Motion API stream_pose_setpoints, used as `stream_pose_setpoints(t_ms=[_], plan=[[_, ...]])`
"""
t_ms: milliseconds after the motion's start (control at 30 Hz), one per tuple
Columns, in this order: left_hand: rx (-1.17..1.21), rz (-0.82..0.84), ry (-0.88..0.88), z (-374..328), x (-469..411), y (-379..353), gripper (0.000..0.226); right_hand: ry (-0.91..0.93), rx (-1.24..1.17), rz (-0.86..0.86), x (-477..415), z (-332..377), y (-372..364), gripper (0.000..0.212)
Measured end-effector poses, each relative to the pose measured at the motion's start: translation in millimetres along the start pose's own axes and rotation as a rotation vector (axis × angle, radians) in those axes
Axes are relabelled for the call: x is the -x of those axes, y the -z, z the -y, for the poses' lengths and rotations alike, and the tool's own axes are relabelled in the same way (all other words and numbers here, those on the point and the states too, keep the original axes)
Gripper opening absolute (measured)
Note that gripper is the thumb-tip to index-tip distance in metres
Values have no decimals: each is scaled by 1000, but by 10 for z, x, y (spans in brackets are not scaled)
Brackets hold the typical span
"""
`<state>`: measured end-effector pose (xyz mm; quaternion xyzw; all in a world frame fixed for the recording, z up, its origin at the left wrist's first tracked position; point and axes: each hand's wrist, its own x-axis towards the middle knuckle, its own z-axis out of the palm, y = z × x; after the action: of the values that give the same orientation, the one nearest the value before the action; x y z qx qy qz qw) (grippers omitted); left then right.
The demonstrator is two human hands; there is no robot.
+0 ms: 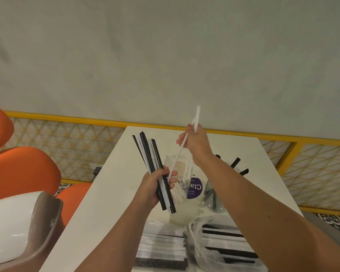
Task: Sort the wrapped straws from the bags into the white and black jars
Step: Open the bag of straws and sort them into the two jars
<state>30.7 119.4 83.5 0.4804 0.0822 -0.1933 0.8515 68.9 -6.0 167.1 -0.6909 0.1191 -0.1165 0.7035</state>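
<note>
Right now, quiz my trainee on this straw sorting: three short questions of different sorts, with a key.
1. True or false: the left hand holds only black wrapped straws.
2. Which hand holds the single white wrapped straw above the clear jar of white straws?
3. The black straws in the other clear jar stand: A) right of the white jar, B) left of it, C) on the orange chair.

Key: 1 false, its mixed bundle of black and white straws shows both; 2 the right hand; 3 A.

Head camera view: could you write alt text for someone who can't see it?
A left hand grips a bundle of black and white straws while the right hand lifts one white straw above a clear jar on a white table.
</note>
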Motion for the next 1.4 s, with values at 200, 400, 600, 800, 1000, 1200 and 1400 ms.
stream_pose_setpoints(t_ms=[200, 400, 600, 800, 1000, 1200, 1400], plan=[[-47, 30, -1, 5, 9, 76, 13, 358, -107, -190, -139, 78, 28, 18], [-85, 124, 9, -2, 55, 16, 18, 394, 48, -156, -171, -360, -47, 20], [-104, 190, 18, -4, 46, -42, 16, 258, 182, -46, -172, -685, 8, 11], [-104, 222, 33, 8, 24, -77, 10, 252, 411, 11, -152, -736, 135, 38], [-125, 194, 46, 28, 38, -142, 23, 509, 439, -129, -28, -424, 105, 27], [-124, 175, 65, 48, 73, -277, 14, 3, 493, 208, 100, -268, 151, 33], [-143, 166, 31, 96, 89, -397, 19, -69, 441, 224, 128, -211, 244, 21]])
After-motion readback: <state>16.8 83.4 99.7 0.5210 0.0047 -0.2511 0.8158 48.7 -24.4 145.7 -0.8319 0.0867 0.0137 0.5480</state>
